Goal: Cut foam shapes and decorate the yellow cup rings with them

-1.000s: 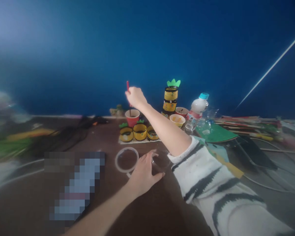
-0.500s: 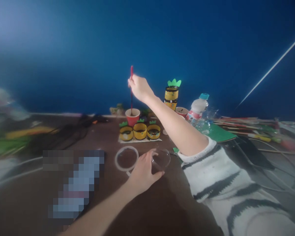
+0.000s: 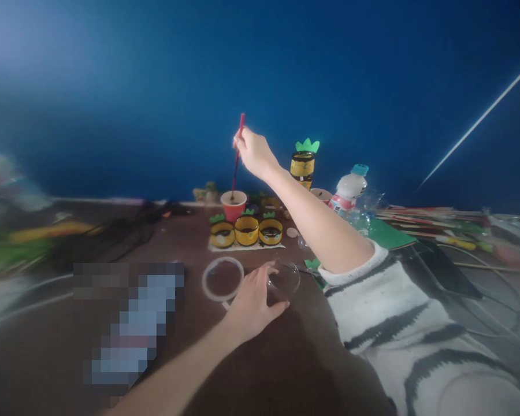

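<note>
My right hand point(image 3: 255, 151) pinches the upper part of a red-handled paintbrush point(image 3: 236, 167), whose lower end dips into a red paper cup point(image 3: 234, 209). Down on the table, my left hand point(image 3: 256, 303) is curved around the side of a clear plastic cup point(image 3: 285, 282). To its left lies a clear round lid or ring point(image 3: 222, 279). Just in front of the red cup, three yellow rings with green paper leaves point(image 3: 247, 232) stand in a row on a white strip.
A taller yellow stack with a green paper crown point(image 3: 303, 164) stands at the back. Right of it are a bottle with a blue cap point(image 3: 350, 188) and a green sheet point(image 3: 392, 234). A pixelated object point(image 3: 134, 329) lies at left; a blue wall point(image 3: 156, 86) rises behind.
My right hand and the brush's upper end have shifted slightly right and up, so the brush tilts more. Its lower end is still in the red cup. My left hand stays put.
</note>
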Motion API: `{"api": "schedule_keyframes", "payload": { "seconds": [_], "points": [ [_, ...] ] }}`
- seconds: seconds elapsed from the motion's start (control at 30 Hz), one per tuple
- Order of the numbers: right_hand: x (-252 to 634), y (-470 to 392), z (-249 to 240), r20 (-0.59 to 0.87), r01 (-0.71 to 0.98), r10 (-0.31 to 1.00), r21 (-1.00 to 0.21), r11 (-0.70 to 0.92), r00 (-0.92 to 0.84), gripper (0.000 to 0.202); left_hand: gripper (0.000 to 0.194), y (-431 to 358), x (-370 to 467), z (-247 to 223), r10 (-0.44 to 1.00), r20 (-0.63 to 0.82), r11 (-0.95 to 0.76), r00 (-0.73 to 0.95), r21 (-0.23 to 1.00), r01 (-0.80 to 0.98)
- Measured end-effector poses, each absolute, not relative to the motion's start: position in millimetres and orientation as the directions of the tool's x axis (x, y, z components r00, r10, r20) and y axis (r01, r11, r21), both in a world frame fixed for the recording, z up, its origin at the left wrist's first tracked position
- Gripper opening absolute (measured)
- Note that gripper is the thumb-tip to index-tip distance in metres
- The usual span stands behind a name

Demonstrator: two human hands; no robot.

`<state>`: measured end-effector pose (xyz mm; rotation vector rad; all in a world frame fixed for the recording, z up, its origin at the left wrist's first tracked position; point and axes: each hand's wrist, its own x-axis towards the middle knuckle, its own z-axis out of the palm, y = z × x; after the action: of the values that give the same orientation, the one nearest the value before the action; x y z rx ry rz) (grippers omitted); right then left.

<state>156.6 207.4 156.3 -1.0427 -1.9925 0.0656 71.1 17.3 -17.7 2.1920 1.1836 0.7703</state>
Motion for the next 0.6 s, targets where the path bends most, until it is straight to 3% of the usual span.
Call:
{"api": "schedule_keyframes", "payload": {
  "seconds": [0.27,0.43,0.5,0.6],
  "points": [
    [160,201,165,0.614,0.629,0.717,-0.423,0.652,-0.331,0.009,0.055,18,70,-18,0.863,0.224,-0.471,0.453,0.682,0.559],
    [158,213,145,0.313,0.656,0.877,-0.583,0.48,-0.363,0.016,0.057,18,71,-19,0.862,0.226,-0.473,0.453,0.681,0.56],
    [157,216,136,0.316,0.63,0.879,-0.613,0.477,-0.358,0.017,0.058,18,72,-19,0.859,0.232,-0.48,0.457,0.674,0.561],
    [154,218,129,0.416,0.639,0.837,-0.545,0.542,-0.355,0.019,0.056,17,72,-19,0.857,0.237,-0.488,0.458,0.661,0.57]
  ]
}}
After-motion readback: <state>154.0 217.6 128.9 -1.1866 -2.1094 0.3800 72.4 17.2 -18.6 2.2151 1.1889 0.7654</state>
